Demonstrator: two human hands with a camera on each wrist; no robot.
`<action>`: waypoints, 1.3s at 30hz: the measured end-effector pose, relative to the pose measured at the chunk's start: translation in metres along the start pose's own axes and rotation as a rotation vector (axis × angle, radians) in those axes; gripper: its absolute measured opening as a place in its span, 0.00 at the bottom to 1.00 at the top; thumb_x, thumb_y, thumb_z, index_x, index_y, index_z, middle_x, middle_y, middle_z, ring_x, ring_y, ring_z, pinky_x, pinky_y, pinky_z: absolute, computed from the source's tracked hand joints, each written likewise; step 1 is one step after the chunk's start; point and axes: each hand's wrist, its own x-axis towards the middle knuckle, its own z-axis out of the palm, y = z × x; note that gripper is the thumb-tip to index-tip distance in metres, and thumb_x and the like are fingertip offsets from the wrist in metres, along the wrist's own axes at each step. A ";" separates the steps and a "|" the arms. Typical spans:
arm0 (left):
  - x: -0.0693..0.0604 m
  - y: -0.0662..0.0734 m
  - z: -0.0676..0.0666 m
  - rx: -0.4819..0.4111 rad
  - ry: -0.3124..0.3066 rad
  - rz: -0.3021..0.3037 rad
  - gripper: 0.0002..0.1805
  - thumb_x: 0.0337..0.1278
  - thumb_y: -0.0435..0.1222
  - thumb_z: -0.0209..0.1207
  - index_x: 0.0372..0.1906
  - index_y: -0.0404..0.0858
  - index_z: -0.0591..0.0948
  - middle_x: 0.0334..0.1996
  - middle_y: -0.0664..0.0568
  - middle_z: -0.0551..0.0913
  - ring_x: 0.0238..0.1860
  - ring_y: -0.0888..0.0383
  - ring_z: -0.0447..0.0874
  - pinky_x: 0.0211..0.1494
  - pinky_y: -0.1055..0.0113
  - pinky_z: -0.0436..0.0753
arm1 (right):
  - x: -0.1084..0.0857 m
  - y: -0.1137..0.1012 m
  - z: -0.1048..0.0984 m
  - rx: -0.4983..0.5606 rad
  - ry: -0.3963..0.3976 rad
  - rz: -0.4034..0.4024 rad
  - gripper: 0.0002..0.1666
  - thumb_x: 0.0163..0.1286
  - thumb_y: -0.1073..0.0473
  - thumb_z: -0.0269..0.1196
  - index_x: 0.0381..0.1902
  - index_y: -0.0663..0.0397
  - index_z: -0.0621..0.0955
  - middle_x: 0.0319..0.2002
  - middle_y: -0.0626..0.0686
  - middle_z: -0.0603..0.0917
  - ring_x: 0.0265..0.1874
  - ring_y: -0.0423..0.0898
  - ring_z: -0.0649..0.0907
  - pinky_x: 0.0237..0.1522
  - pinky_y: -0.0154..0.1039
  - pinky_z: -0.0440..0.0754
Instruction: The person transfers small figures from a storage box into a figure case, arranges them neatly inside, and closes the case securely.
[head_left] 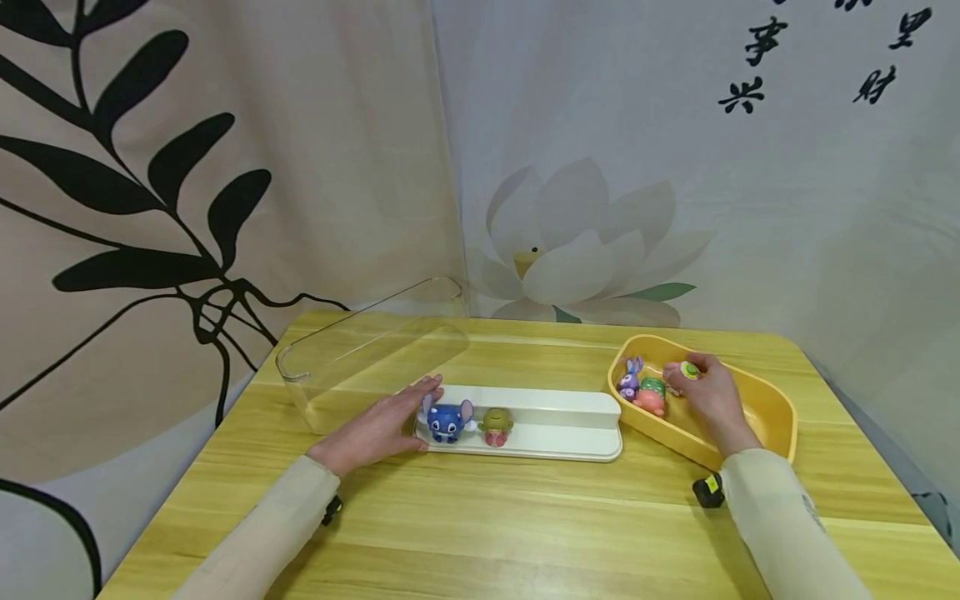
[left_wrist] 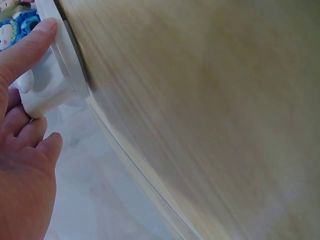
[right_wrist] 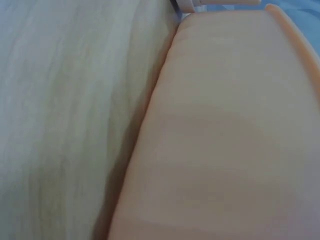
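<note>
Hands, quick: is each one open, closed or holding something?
Left hand: closed, holding the white base at one end.
Right hand: closed, pinching a toy.

The worktop (head_left: 495,525) is yellowish wood with streaky grain; a white stand (head_left: 562,426) runs from the left hand (head_left: 386,423) toward the right hand (head_left: 712,400); beneath the latter sits a yellow tray (head_left: 660,428); a clear cover (head_left: 375,350) rests just beyond the former.

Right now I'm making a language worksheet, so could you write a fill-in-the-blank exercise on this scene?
1. The base is colored ____.
2. The number of figures standing on it is ____.
3. The figure nearest the left hand is mostly ____.
4. The ____ hand reaches into the tray.

Missing words: white; two; blue; right.
</note>
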 end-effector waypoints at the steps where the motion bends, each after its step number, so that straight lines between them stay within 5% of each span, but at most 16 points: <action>1: 0.000 0.000 0.000 0.003 0.000 0.002 0.53 0.55 0.41 0.76 0.82 0.39 0.59 0.82 0.44 0.54 0.79 0.43 0.57 0.77 0.44 0.66 | 0.000 0.001 0.000 -0.008 -0.004 -0.007 0.40 0.77 0.56 0.60 0.76 0.73 0.60 0.73 0.75 0.64 0.72 0.68 0.64 0.74 0.62 0.64; 13: -0.001 -0.001 0.001 -0.002 0.013 0.013 0.52 0.55 0.41 0.76 0.82 0.39 0.60 0.82 0.42 0.55 0.79 0.43 0.57 0.76 0.45 0.67 | 0.005 0.007 0.002 -0.147 0.030 -0.057 0.32 0.77 0.54 0.62 0.68 0.71 0.70 0.61 0.73 0.73 0.54 0.64 0.73 0.57 0.54 0.74; 18: -0.002 -0.002 0.003 -0.010 0.010 0.015 0.52 0.56 0.41 0.75 0.82 0.39 0.59 0.82 0.42 0.55 0.79 0.43 0.56 0.77 0.45 0.66 | 0.004 0.008 -0.001 -0.160 0.045 -0.067 0.33 0.78 0.50 0.61 0.69 0.69 0.71 0.64 0.71 0.73 0.54 0.62 0.74 0.54 0.52 0.75; 28: -0.001 0.001 -0.001 -0.016 0.005 -0.004 0.52 0.56 0.41 0.75 0.82 0.37 0.59 0.82 0.43 0.54 0.80 0.43 0.56 0.77 0.43 0.64 | -0.008 -0.001 -0.014 -0.132 0.103 -0.152 0.30 0.79 0.54 0.59 0.70 0.68 0.71 0.66 0.71 0.73 0.53 0.58 0.77 0.33 0.18 0.71; 39: 0.000 0.000 0.000 -0.005 0.001 -0.001 0.52 0.57 0.41 0.75 0.82 0.39 0.60 0.82 0.44 0.54 0.80 0.44 0.56 0.77 0.46 0.66 | -0.032 -0.022 -0.020 -0.094 0.112 -0.232 0.35 0.79 0.45 0.59 0.72 0.63 0.71 0.68 0.71 0.72 0.55 0.63 0.80 0.32 0.16 0.73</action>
